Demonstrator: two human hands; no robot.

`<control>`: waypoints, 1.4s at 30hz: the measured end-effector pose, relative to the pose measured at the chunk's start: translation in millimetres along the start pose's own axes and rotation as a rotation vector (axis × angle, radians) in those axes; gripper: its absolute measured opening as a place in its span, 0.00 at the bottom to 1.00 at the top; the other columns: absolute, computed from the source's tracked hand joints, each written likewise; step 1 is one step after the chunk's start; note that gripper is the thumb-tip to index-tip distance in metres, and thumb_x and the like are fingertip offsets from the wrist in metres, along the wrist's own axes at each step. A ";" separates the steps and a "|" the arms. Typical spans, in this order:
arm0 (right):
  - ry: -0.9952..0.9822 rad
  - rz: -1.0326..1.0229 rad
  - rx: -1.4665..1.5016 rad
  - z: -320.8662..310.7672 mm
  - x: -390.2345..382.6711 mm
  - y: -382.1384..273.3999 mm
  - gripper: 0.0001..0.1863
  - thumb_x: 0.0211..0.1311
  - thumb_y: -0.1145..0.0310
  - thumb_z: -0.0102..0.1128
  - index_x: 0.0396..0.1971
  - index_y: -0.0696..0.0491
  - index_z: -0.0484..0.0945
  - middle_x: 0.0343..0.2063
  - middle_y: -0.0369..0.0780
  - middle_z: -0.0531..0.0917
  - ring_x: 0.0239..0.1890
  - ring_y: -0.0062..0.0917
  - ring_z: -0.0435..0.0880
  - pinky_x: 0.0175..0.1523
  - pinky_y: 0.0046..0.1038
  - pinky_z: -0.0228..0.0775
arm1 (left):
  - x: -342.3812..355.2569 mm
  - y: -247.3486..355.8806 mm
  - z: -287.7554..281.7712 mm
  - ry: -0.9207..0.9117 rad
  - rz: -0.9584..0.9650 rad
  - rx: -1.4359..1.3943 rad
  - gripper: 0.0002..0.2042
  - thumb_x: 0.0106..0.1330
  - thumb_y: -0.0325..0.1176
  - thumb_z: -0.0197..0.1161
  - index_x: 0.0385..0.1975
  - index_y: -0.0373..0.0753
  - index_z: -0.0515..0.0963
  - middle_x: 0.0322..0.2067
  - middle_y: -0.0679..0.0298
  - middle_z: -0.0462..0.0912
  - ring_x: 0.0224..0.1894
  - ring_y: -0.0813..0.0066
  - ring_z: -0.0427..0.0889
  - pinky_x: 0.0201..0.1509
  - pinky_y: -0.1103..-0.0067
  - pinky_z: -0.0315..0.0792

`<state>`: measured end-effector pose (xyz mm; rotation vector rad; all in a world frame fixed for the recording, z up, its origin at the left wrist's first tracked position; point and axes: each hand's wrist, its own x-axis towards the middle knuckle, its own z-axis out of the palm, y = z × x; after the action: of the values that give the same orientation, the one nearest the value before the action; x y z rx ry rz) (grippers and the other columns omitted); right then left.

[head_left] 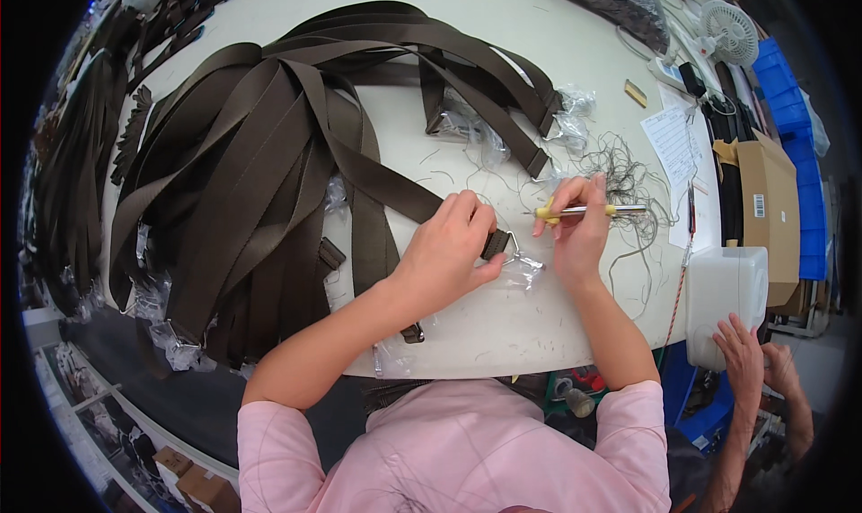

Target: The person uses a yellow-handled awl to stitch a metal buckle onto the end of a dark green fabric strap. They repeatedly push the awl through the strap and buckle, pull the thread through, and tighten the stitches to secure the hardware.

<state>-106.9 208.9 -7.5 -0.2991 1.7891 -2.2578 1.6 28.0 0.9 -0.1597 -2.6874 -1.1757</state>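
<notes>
My left hand [453, 248] is closed on the end of a dark brown webbing strap [395, 190]. At that end a metal ring [512, 246] sticks out beyond my fingers, with clear plastic wrap [523, 275] around it. Just to the right, my right hand [579, 226] grips a slim pen-like tool [620, 210], yellow with a silver shaft, its thin tip turned toward the strap end but apart from it. A large heap of similar straps [242, 172] lies to the left, several with plastic-wrapped metal ends.
Loose dark threads [628, 176] lie tangled beyond my right hand. Papers [673, 145], a small white fan [727, 33], a cardboard box [768, 212] and a white container [727, 289] stand along the right. Another person's hands [743, 356] are at the lower right, by the container.
</notes>
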 end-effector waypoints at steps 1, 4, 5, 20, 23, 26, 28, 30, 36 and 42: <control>-0.023 0.027 -0.030 3.8 -2.6 1.3 0.31 0.86 0.48 0.34 0.23 0.52 0.72 0.18 0.35 0.76 0.15 0.17 0.76 0.21 0.18 0.58 | 1.9 -0.4 3.5 0.024 -0.010 0.036 0.12 0.59 0.27 0.73 0.39 0.33 0.78 0.39 0.58 0.76 0.40 0.62 0.81 0.45 0.71 0.78; -0.053 0.122 -0.181 4.0 -14.3 -0.3 0.30 0.85 0.48 0.37 0.25 0.53 0.73 0.19 0.35 0.78 0.17 0.16 0.78 0.21 0.18 0.60 | 6.5 -9.8 -5.6 -0.082 -0.126 -0.212 0.07 0.60 0.22 0.70 0.35 0.31 0.79 0.36 0.59 0.79 0.33 0.69 0.84 0.39 0.76 0.80; -0.082 0.136 -0.218 3.2 -15.0 0.0 0.30 0.85 0.48 0.38 0.25 0.53 0.74 0.19 0.35 0.78 0.17 0.16 0.78 0.21 0.18 0.60 | 9.5 -11.6 -8.5 -0.090 -0.154 -0.243 0.06 0.60 0.21 0.69 0.34 0.30 0.80 0.36 0.59 0.80 0.32 0.71 0.84 0.39 0.78 0.80; -0.101 0.159 -0.135 5.3 -11.9 6.1 0.26 0.85 0.53 0.46 0.27 0.57 0.74 0.23 0.36 0.78 0.17 0.18 0.77 0.23 0.22 0.71 | 14.3 -10.4 -5.5 -0.123 -0.294 -0.346 0.06 0.70 0.27 0.65 0.37 0.29 0.80 0.32 0.62 0.86 0.33 0.77 0.86 0.39 0.80 0.79; -0.100 0.148 -0.130 5.1 -10.9 9.3 0.26 0.85 0.53 0.46 0.27 0.57 0.74 0.23 0.36 0.78 0.17 0.18 0.77 0.23 0.21 0.71 | 14.3 -11.3 -4.7 -0.116 -0.295 -0.370 0.06 0.71 0.27 0.65 0.36 0.29 0.80 0.31 0.63 0.85 0.32 0.79 0.86 0.39 0.80 0.79; -0.110 0.142 -0.132 5.7 -11.1 9.6 0.26 0.85 0.54 0.46 0.27 0.57 0.75 0.23 0.35 0.78 0.17 0.17 0.77 0.23 0.21 0.71 | 14.2 -10.0 -6.3 -0.125 -0.319 -0.382 0.06 0.71 0.27 0.65 0.37 0.30 0.80 0.30 0.64 0.85 0.31 0.81 0.84 0.38 0.81 0.78; -0.114 0.142 -0.144 6.4 -11.2 7.8 0.26 0.85 0.54 0.46 0.27 0.57 0.75 0.23 0.35 0.78 0.17 0.17 0.77 0.23 0.21 0.70 | 14.1 -10.9 -5.8 -0.126 -0.321 -0.392 0.06 0.72 0.27 0.65 0.37 0.30 0.80 0.30 0.64 0.84 0.31 0.82 0.84 0.37 0.81 0.78; -0.113 0.145 -0.160 6.7 -11.2 6.9 0.26 0.85 0.54 0.46 0.27 0.57 0.75 0.23 0.35 0.78 0.17 0.17 0.77 0.23 0.21 0.70 | 13.9 -12.9 -4.5 -0.119 -0.299 -0.389 0.06 0.72 0.27 0.65 0.36 0.30 0.79 0.29 0.65 0.84 0.30 0.83 0.83 0.37 0.81 0.78; -0.106 0.143 -0.149 7.1 -10.1 6.4 0.26 0.85 0.53 0.46 0.27 0.57 0.75 0.23 0.35 0.78 0.17 0.17 0.77 0.23 0.21 0.70 | 15.4 -13.8 -8.7 -0.193 -0.302 -0.347 0.03 0.75 0.24 0.60 0.40 0.30 0.77 0.34 0.62 0.85 0.35 0.79 0.85 0.41 0.80 0.78; -0.079 0.150 -0.151 10.1 -10.5 -0.5 0.26 0.85 0.53 0.45 0.27 0.57 0.75 0.23 0.35 0.77 0.17 0.17 0.76 0.24 0.19 0.69 | 16.6 -25.2 -12.3 -0.239 -0.382 -0.641 0.07 0.74 0.24 0.60 0.48 0.33 0.73 0.49 0.55 0.84 0.48 0.71 0.85 0.49 0.76 0.79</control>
<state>-93.8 202.9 -4.8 -0.2680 1.8779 -1.9871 -17.3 2.2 -5.1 0.1388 -2.4863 -2.2376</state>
